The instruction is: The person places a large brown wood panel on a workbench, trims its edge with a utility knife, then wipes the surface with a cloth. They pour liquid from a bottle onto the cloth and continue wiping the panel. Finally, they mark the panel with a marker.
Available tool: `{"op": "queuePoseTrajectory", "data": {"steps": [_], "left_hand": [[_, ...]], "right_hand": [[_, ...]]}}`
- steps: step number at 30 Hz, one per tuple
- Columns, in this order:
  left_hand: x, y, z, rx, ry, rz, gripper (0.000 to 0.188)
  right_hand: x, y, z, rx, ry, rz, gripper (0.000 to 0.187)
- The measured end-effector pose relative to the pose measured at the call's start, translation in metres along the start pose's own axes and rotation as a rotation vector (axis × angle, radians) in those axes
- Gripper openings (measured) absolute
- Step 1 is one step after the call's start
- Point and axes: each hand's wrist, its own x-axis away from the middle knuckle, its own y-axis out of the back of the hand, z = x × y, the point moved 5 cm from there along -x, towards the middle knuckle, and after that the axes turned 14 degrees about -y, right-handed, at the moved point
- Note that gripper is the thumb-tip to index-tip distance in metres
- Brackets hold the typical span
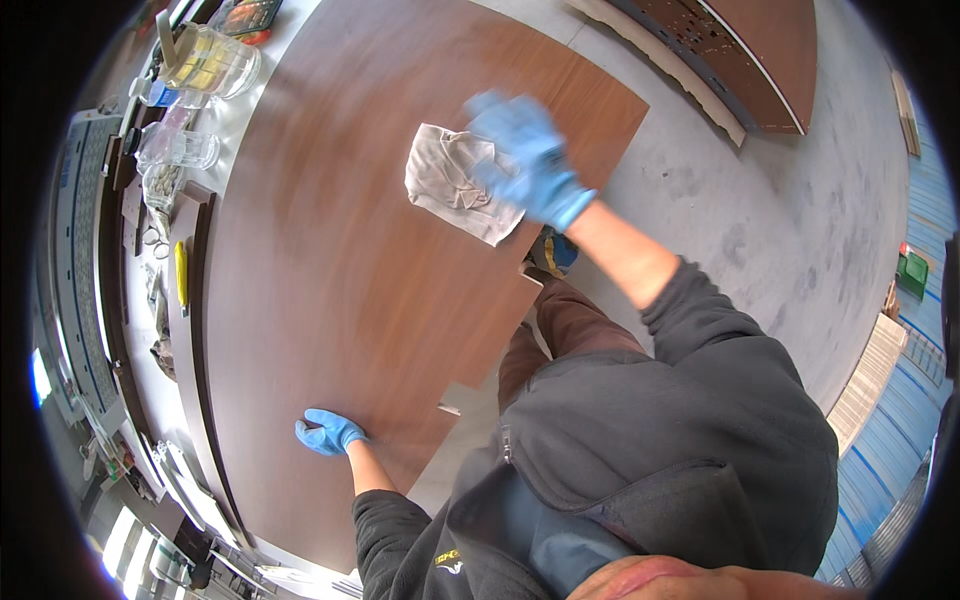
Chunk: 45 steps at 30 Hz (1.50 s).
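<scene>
A large brown wood-grain panel (330, 260) lies flat in front of me, with small notches along its near edge. On its right part rests a crumpled pale cloth (450, 175). My right hand (530, 160), in a blue glove, is over the cloth's right side. Motion blurs it, but its fingers look stretched out and apart from the thumb; whether it touches the cloth I cannot tell. Toward the panel's lower left, my left hand (330, 432), also blue-gloved, lies on the surface with its fingers extended and nothing held.
Along the left stand a clear jug (215, 65), a clear plastic cup (185, 147) and a yellow utility knife (181, 275) on a dark strip. Other brown panels (770, 60) stand at the upper right over the grey floor (740, 210). A green object (911, 272) sits at far right.
</scene>
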Motion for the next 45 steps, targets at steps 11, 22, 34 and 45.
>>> {"op": "queuePoseTrajectory", "data": {"steps": [11, 22, 34, 45], "left_hand": [[0.001, -0.002, 0.003, 0.009, 0.030, 0.030, 0.068], [0.000, -0.003, 0.002, 0.024, 0.041, 0.020, 0.065], [0.001, -0.004, 0.006, 0.003, 0.043, 0.019, 0.065], [0.003, -0.004, 0.005, 0.065, 0.054, -0.003, 0.065]], "right_hand": [[-0.047, 0.077, -0.239, -0.206, -1.076, 0.060, 0.028], [-0.076, 0.067, -0.240, -0.360, -1.004, 0.225, 0.029], [-0.074, 0.064, -0.237, -0.397, -1.001, 0.210, 0.029], [-0.070, 0.065, -0.237, -0.448, -1.016, 0.193, 0.028]]}}
